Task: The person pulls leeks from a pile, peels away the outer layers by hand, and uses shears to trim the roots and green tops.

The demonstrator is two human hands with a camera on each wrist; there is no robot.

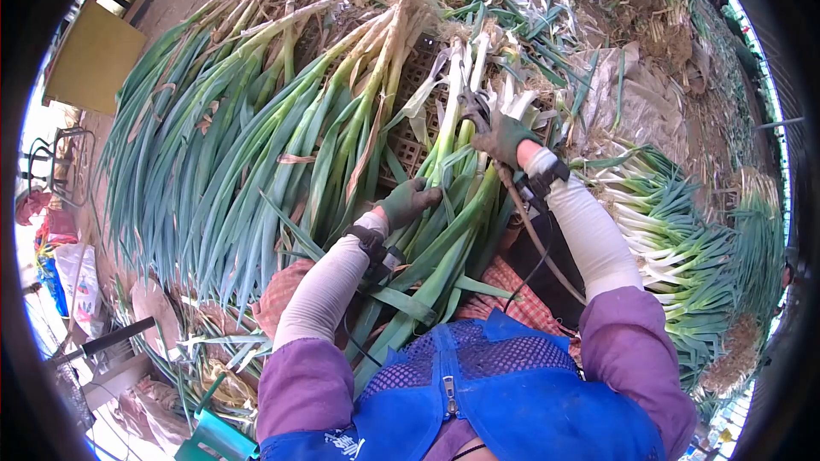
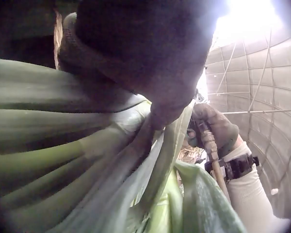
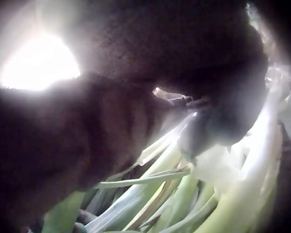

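Note:
My gloved left hand (image 1: pixel 410 203) grips the leafy part of a few large green onions (image 1: pixel 444 141) lying over my lap. In the left wrist view its dark glove covers part of the fanned green leaves (image 2: pixel 43 121). Higher up, near the white stalks, my gloved right hand (image 1: pixel 506 138) holds a dark nozzle (image 1: pixel 472 109) on a brown hose (image 1: pixel 534 230). That hose trails down towards my lap. Pale stalks (image 3: pixel 257 141) lie close by the right glove in the right wrist view, where the glove hides most of the nozzle.
A big heap of unpeeled green onions (image 1: pixel 213 137) lies to the left, roots away from me. Cleaned ones with white stalks (image 1: pixel 658 243) are piled at the right. Under the work is a slatted crate (image 1: pixel 412 149). Peeled scraps (image 1: pixel 547 13) litter the far side.

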